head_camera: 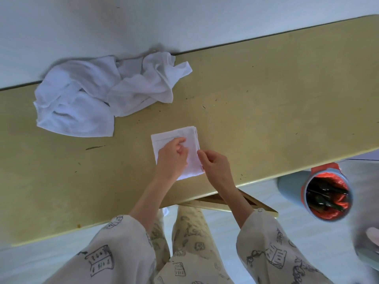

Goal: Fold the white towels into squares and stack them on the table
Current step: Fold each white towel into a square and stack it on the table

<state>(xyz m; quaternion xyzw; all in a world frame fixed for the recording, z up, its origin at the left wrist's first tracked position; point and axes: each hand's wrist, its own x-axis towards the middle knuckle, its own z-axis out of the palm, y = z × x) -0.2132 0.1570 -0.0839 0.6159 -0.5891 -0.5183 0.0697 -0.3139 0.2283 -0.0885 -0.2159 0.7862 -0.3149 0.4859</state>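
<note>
Head view. We look straight down on a yellowish table that runs slantwise across the frame, its far edge against a pale wall.

Near the middle, close to the table's near edge, we see a folded white towel lying flat, roughly square, with layered edges showing along its 3 o'clock side.

The left hand rests on top of this towel. Its fingers are curled, tips down on the cloth toward 12 o'clock; we cannot tell whether they pinch a layer or only press it.

The right hand sits at the towel's 3 o'clock edge, touching it. Thumb and forefinger are drawn together at the edge, as if pinching the layers, with the other fingers loosely curled behind.

At about 10 o'clock from the folded towel, well apart from it, we note a heap of unfolded white towels, crumpled, reaching back to the table's far edge and touching the wall. One corner of the heap points toward 2 o'clock.

Both forearms come in from 6 o'clock, in loose pale sleeves printed with dark line drawings; trousers of the same print show between them.

Off the table, at 4 o'clock from the folded towel, a bin with a red liner stands on the pale floor, dark items inside. We cannot make out what they are.

A wooden brace shows under the table's near edge.
</note>
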